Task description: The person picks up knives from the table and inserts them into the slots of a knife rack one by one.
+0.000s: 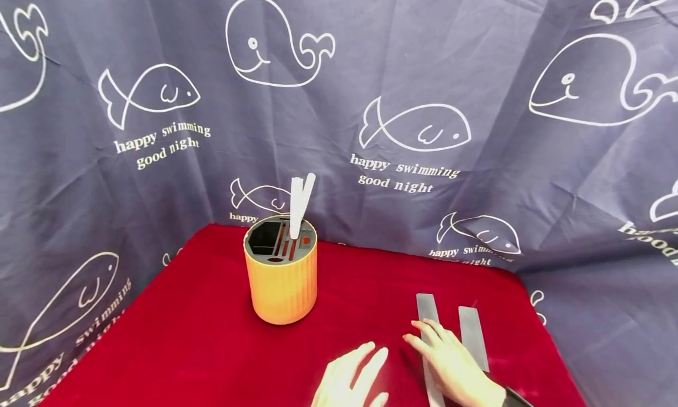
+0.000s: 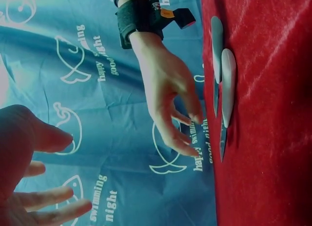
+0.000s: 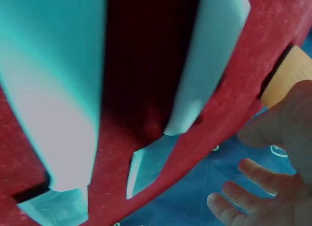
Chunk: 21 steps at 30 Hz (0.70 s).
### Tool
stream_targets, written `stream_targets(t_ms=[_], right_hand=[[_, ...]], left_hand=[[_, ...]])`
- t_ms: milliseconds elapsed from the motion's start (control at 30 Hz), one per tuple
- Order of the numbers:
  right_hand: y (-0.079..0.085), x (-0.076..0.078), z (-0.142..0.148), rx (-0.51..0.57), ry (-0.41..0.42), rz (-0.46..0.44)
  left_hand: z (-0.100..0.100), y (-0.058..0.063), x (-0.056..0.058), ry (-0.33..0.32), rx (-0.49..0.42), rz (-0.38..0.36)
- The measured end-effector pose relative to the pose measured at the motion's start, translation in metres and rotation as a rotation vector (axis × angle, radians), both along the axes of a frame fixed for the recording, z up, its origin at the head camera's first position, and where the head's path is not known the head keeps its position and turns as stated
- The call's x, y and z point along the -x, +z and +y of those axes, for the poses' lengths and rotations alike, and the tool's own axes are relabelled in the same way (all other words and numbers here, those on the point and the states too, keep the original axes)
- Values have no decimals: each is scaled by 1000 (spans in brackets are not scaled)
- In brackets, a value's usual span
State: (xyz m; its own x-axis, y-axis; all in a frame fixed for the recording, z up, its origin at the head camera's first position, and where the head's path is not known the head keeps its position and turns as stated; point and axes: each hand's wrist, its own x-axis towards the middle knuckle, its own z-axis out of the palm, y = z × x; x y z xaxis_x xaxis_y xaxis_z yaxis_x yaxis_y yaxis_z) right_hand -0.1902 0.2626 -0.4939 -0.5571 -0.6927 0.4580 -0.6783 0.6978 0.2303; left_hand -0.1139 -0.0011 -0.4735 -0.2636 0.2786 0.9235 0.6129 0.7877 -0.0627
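Observation:
Two knives with pale handles and flat blades lie side by side on a red cloth. The longer-looking left knife (image 1: 425,306) passes partly beneath my right hand (image 1: 452,363) in the head view, while the right knife (image 1: 473,339) lies just beyond that hand. The left wrist view has the right hand raised over the cloth, apart from both knives (image 2: 228,89), its fingers loosely bent and holding nothing. My left hand (image 1: 352,379) hovers at the bottom centre with fingers spread and nothing in them. Both handles (image 3: 209,55) appear large in the right wrist view.
A round yellow knife block (image 1: 283,289) with a dark slotted top stands on the red cloth (image 1: 201,336), left of the hands. Two white handles (image 1: 298,207) stick up from its slots. A blue-grey curtain (image 1: 339,60) with whale and fish drawings hangs behind.

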Motion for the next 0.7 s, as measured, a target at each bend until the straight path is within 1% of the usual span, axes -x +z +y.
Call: stream_targets(t_ms=[67, 133, 200, 233, 300, 333, 367, 433, 467, 500, 567, 667, 700], right_hand=[[-2, -4, 3, -18, 4, -16], [-4, -7, 6, -41, -7, -54], [-5, -9, 10, -49, 14, -67], [-6, -10, 13, -54, 32, -68], [-8, -10, 17, -63, 71, -57], [-10, -10, 19, -61, 94, -32], [-11, -10, 20, -58, 117, -14], [-14, -10, 22, -56, 131, -11], [-14, -11, 22, -55, 128, -16], [-14, -12, 22, -54, 120, -41], [-13, -15, 23, -66, 96, -115], [-12, -22, 24, -93, 11, -212], [-12, -26, 24, -96, -32, -248]], left_hand=[[0, -2, 1, -15, 6, 22], [1, -3, 2, -41, 7, 30], [1, -4, -1, -60, 9, 8], [1, -4, -3, -66, 10, -21], [1, -3, -7, -69, 12, -68], [1, -3, -9, -68, 14, -88], [1, -2, -11, -70, 15, -102], [1, -3, -12, -79, 19, -121], [1, -3, -13, -82, 20, -132], [1, -4, -13, -88, 19, -140], [3, -5, -15, -99, 13, -153], [5, -9, -18, -98, -4, -173], [6, -10, -18, -102, -13, -160]])
